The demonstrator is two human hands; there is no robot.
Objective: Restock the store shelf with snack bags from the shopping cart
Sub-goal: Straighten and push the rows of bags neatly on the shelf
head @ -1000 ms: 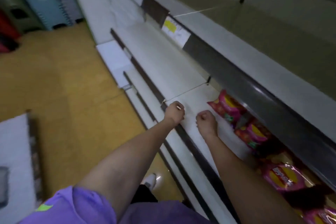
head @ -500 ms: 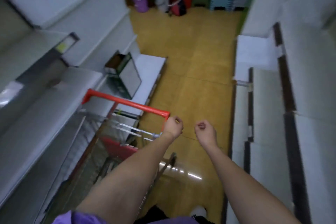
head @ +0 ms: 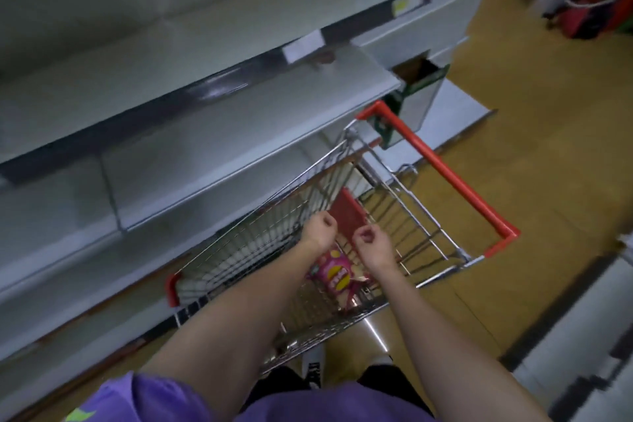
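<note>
Now we have both arms stretched out over the shopping cart (head: pixel 404 202), and neither hand carries anything. Our left hand (head: pixel 319 229) hangs above the wire basket with its fingers curled into a loose fist, holding nothing; our right hand (head: pixel 371 243) sits just beside it, fingers likewise curled in on themselves, thumb near the fingertips, also bare. Below and between the wrists lies a pink snack bag (head: pixel 335 272) with a yellow emblem, resting on the basket floor near the end closest to us, which is surely why the hands are gathered right above that spot. We judge this to be the reach for the next bag: the fingers will need to uncurl before they can take it. The cart stands hard against the grey shelving (head: pixel 212 134) on our left, its red handle (head: pixel 442 168) pointing away down the aisle, so the load is within an easy turn of the shelves. How many more bags lie under our forearms we cannot tell.
</note>
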